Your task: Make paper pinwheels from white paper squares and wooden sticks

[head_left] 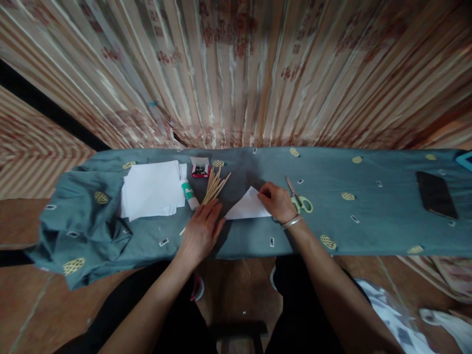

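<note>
Paper sheet [246, 206] lies flat on worktop [368, 221], pinched at its right edge by right hand [277, 201]. Left hand [201, 231] rests spread and empty left of sheet, below sticks [215, 186].

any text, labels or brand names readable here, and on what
None can be read.
Glue bottle: green label, print too small.
Small red box: markings blurred.
Curtain: reddish printed marks, too blurred to tell if writing.
Cloth: small tag-like prints, unreadable.
Phone: dark screen, nothing showing.
</note>
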Motion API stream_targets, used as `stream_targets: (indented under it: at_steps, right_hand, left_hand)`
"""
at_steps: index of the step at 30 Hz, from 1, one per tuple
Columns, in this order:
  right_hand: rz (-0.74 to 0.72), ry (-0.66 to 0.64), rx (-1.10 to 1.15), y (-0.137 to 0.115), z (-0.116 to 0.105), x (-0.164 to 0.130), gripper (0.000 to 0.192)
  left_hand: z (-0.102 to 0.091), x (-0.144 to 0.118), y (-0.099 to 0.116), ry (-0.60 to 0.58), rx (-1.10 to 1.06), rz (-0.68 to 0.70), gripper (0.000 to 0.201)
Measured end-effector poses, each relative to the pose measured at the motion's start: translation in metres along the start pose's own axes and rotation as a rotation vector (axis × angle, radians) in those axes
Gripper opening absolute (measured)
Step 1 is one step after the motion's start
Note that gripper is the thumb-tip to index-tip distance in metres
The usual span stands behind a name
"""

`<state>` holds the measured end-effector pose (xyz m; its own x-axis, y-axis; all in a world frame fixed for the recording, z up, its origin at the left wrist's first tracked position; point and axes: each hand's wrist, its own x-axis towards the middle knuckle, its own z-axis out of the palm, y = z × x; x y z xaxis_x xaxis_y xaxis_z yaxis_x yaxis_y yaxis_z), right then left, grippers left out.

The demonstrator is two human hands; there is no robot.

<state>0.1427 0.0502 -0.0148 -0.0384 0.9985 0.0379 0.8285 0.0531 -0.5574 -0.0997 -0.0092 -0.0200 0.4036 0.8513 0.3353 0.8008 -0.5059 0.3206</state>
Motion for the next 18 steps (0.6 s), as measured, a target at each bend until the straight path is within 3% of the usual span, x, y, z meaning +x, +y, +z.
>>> stream_targets:
  at_steps: [3, 8, 13, 18]
  right_hand:
    - [0.023, 0.047, -0.011, -0.003, 0.005, -0.008, 0.009]
    - [0.01, 0.098, -0.004, -0.006, 0.014, -0.02, 0.011]
    - [-0.054, 0.129, -0.033, -0.003, 0.021, -0.025, 0.012]
    - [-0.082, 0.143, -0.084, 0.0, 0.024, -0.026, 0.014]
  left_hand:
    - [0.006, 0.004, 0.02, 0.002, 0.007, 0.116, 0.043]
    - [0.032, 0.006, 0.05, -0.157, -0.015, 0.222, 0.063]
    - [0.05, 0.003, 0.053, -0.249, -0.008, 0.199, 0.075]
    - [0.052, 0.001, 0.051, -0.273, 0.014, 0.2, 0.08]
